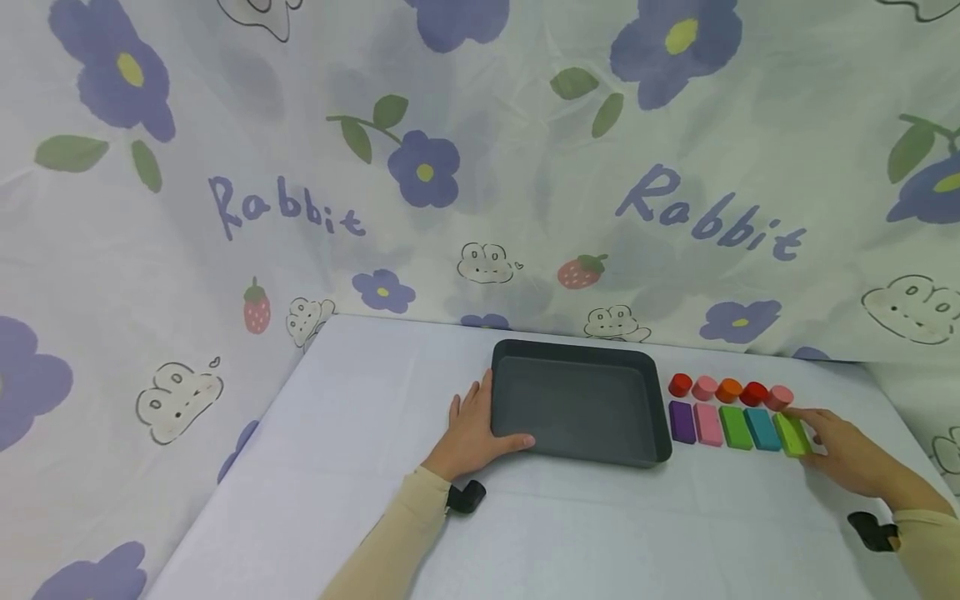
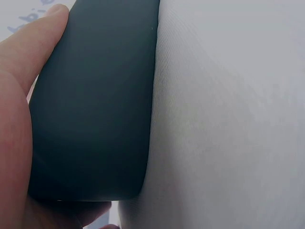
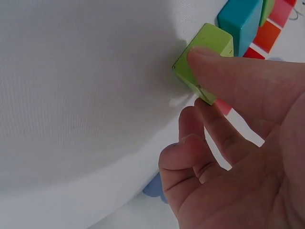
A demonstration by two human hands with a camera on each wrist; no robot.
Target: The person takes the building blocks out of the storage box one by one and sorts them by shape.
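A dark grey rectangular tray (image 1: 573,408) lies on the white table. At its front left corner rests my left hand (image 1: 472,433), the thumb along the front rim and the extended fingers beside the left wall. The left wrist view shows the thumb (image 2: 52,28) against the tray's dark outer wall (image 2: 95,105). To the right, my right hand (image 1: 851,454) pinches a lime green block (image 1: 792,435) between thumb and fingers. This block (image 3: 209,40) ends the row on the right, beside a teal block (image 1: 762,429).
Purple (image 1: 682,422), pink (image 1: 708,424) and green (image 1: 736,427) blocks continue the front row. Behind them stands a row of several red, pink and orange cylinders (image 1: 729,390). A patterned cloth (image 1: 495,208) hangs along the table's back edge.
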